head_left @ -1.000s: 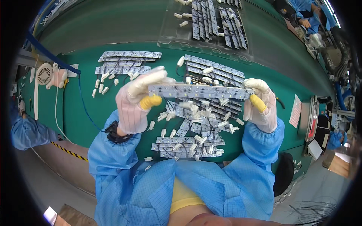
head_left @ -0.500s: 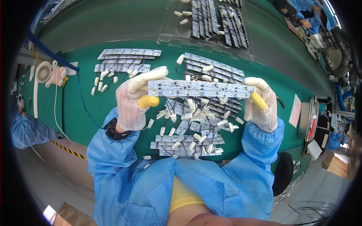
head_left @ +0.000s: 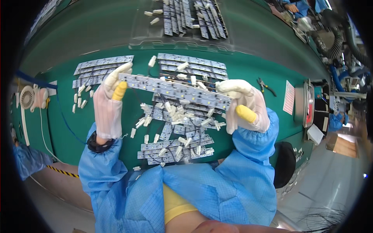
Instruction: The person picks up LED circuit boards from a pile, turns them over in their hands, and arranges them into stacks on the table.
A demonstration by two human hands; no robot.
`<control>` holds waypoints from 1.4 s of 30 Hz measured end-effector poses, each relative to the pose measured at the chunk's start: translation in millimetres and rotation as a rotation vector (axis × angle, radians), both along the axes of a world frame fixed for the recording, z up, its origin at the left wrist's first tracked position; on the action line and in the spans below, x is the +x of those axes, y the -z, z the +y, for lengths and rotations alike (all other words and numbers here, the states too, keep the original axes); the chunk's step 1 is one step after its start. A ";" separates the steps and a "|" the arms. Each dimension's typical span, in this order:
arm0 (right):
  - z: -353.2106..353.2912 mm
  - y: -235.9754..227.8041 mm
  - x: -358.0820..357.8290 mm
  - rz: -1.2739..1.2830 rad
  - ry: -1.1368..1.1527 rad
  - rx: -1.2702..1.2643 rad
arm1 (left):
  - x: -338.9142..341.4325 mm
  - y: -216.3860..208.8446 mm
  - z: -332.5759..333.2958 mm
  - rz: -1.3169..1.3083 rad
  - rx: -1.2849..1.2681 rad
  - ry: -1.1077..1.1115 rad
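Observation:
A long white LED circuit board (head_left: 175, 90) hangs above the table, dotted with small yellowish LEDs and dark components, its right end lower than its left. My left hand (head_left: 110, 99), in a white glove with a yellow thumb cover, is closed on the left end. At the other end, the bent fingers of my right hand (head_left: 250, 103) hold the board, while its yellow-covered thumb stands off the face. Below are several LED boards (head_left: 176, 149) with dark wires and a heap of white plug connectors (head_left: 175, 112). More boards (head_left: 192, 62) are stacked just behind the held one.
Another group of boards (head_left: 103, 62) is at the left on the green mat (head_left: 62, 136). A clear plastic tray (head_left: 145, 40) of boards stands at the far side. Pliers (head_left: 266, 87) lie at the right, near a printed sheet (head_left: 288, 97). A small fan (head_left: 28, 97) is at far left.
The board has gone from nearly level to sloping down rightward. My right thumb has come away from its face. The whole view has shifted, bringing the pliers into sight.

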State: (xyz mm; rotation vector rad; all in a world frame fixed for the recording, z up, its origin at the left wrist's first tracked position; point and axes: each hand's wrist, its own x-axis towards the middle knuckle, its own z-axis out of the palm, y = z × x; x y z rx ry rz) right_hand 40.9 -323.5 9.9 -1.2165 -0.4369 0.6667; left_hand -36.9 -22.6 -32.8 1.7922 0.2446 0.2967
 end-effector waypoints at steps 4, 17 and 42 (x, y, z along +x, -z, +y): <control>-2.4 1.9 4.0 0.035 0.003 0.000 | 3.9 -2.4 -5.1 -0.028 -0.001 -0.004; -22.5 37.3 16.5 0.106 0.096 0.009 | -13.1 12.6 -0.6 -0.150 -0.067 0.192; 5.5 26.5 14.5 0.127 0.023 -0.123 | 1.0 23.5 -3.6 -0.246 -0.155 0.012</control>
